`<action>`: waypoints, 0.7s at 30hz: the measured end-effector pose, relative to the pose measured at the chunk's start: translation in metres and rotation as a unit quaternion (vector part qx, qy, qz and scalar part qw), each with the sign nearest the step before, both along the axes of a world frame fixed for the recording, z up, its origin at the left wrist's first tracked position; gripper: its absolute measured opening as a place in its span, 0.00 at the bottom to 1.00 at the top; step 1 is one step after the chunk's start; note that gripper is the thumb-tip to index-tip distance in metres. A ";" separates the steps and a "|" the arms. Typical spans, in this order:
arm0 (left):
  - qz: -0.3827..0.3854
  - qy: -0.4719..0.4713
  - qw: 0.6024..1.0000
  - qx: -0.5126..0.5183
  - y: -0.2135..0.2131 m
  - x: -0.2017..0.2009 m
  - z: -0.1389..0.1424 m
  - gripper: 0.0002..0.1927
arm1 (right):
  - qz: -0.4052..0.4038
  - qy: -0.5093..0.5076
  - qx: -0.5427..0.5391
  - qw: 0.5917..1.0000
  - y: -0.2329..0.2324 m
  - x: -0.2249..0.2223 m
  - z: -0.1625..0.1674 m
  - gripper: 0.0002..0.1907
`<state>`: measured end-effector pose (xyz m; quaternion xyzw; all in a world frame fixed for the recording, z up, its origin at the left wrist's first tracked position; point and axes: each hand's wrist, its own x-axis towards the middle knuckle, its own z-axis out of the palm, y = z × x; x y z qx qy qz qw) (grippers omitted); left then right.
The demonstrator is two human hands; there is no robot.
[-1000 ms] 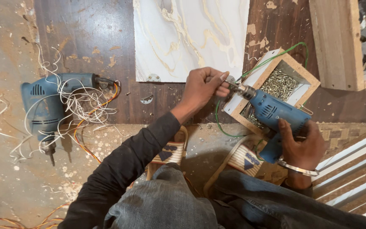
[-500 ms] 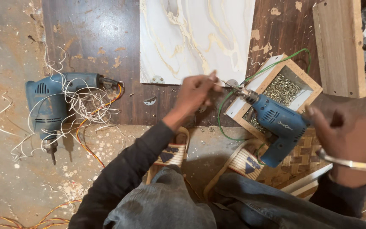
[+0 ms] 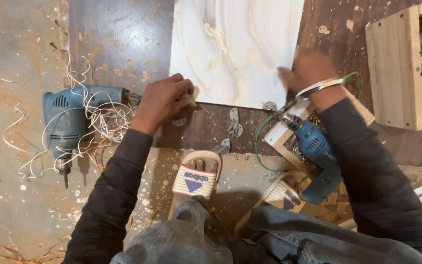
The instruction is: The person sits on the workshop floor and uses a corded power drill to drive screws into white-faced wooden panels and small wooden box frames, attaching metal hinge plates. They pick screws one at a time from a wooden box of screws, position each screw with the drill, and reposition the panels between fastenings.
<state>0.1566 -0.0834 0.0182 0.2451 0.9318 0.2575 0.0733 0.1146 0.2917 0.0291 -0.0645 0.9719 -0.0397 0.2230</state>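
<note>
1. White marbled panel (image 3: 235, 44) lies flat on the dark board (image 3: 123, 44).
2. Left hand (image 3: 164, 100) presses its near corner, its grip curled around a small piece.
3. Right hand (image 3: 308, 73), blurred, rests on the panel's edge; I cannot tell its grip.
4. A blue drill (image 3: 318, 151) lies under the right forearm.

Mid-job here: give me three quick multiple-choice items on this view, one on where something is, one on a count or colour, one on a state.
1. Where does the left hand rest?
A. at the near left corner of the white marbled panel
B. inside the wooden box
C. on a sandal

2. How many blue power drills are in view?
A. one
B. two
C. three

3. How is the drill beside the right hand?
A. gripped and raised
B. lying unheld on the small wooden tray
C. hanging from its cord

Answers:
1 A, its fingers sit at that panel corner.
2 B, one drill lies among wires on the left, another drill on the right.
3 B, the right hand is on the panel, off the drill.
</note>
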 end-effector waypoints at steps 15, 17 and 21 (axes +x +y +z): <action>0.258 0.029 0.966 0.003 0.000 -0.085 -0.016 0.40 | 0.117 0.173 0.014 0.978 0.015 -0.105 0.009 0.39; 0.256 0.044 0.965 -0.020 0.011 -0.080 -0.015 0.36 | 0.160 0.228 0.068 0.958 0.025 -0.132 0.010 0.38; 0.255 0.073 0.964 0.029 0.016 -0.077 -0.015 0.27 | 0.111 0.248 0.017 0.962 0.035 -0.185 0.014 0.44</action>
